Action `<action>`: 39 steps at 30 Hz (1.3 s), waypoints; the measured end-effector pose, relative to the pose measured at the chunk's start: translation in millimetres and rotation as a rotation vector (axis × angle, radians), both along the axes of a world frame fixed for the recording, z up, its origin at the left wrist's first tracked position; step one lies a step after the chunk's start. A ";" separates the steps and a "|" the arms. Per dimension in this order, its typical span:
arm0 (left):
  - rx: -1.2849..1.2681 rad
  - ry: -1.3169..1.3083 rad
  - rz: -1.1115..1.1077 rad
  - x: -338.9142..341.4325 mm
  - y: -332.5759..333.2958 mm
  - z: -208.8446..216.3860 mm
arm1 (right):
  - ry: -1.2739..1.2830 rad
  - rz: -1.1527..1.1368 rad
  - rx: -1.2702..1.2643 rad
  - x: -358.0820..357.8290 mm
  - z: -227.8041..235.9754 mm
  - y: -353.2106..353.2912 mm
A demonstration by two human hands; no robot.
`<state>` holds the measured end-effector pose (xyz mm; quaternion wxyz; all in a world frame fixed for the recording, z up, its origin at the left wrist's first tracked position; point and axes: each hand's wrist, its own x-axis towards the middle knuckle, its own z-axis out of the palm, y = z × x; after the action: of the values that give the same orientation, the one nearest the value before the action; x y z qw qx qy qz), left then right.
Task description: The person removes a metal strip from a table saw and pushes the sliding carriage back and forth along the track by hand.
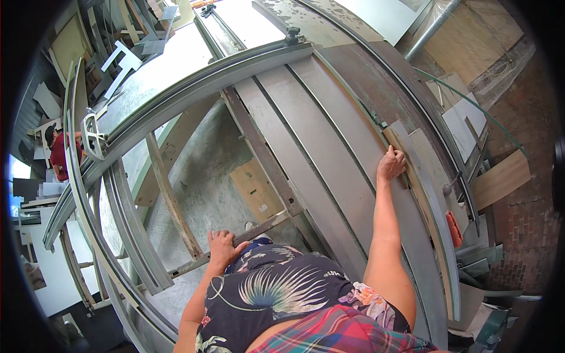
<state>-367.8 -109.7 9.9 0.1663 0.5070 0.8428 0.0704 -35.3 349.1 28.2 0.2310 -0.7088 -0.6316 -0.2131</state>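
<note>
Wood strip (416, 191) lies lengthwise along the right side of the slotted metal table (312, 129). Right hand (391, 165) curled nearly closed, pinching its far part; left hand (223, 250) loosely spread on the near frame bar (266, 226). Advisable: light, even pressure, strip straight, fingertips clear of edges.

from here i count one left hand (223, 249) and one right hand (391, 164); three grey table slats (312, 130) with two dark grooves (332, 126) between them; one co-worker (60, 149) over left in one dark cap (49, 133) and one red shirt (57, 159); one white loop handle (86, 136).
</note>
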 end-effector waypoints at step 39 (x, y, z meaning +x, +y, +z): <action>0.112 -0.370 -0.131 -32.5 16.7 -28.7 | -0.043 0.151 -0.064 -87.5 2.8 81.9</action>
<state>-400.3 -93.1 -18.8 0.2942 0.5477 0.7578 0.1981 -122.8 431.0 31.1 0.2098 -0.6614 -0.6946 -0.1899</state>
